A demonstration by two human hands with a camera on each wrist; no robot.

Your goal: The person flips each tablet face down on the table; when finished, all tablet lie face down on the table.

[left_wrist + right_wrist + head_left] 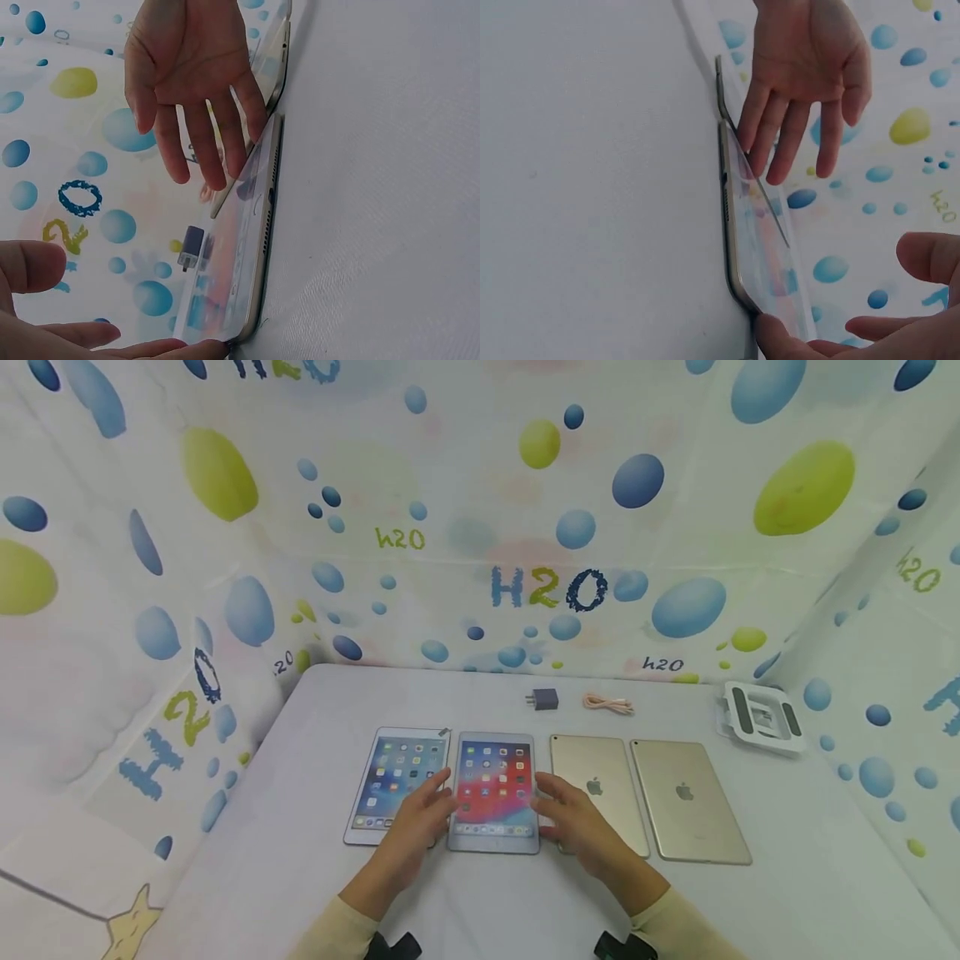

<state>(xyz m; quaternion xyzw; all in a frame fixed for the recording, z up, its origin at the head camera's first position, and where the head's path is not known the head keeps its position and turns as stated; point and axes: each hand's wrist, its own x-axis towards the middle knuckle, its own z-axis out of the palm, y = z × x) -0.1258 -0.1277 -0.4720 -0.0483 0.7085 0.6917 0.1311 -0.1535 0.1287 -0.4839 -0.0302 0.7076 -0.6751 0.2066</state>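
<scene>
Two tablets lie face up with lit home screens: one on the left and one in the middle. My left hand is at the middle tablet's left side, partly covering the left tablet. On the opposite side is my right hand, over part of a gold tablet lying face down. Both hands have loosely extended fingers and grip nothing. In the left wrist view, the left fingers are by the tablet's edge; the right wrist view shows the right fingertips close to its corner.
Another gold tablet lies face down at the right. Behind the row are a dark charger plug and a coiled cable. A white and grey stand sits near the back right corner of the white table. Printed curtains surround it.
</scene>
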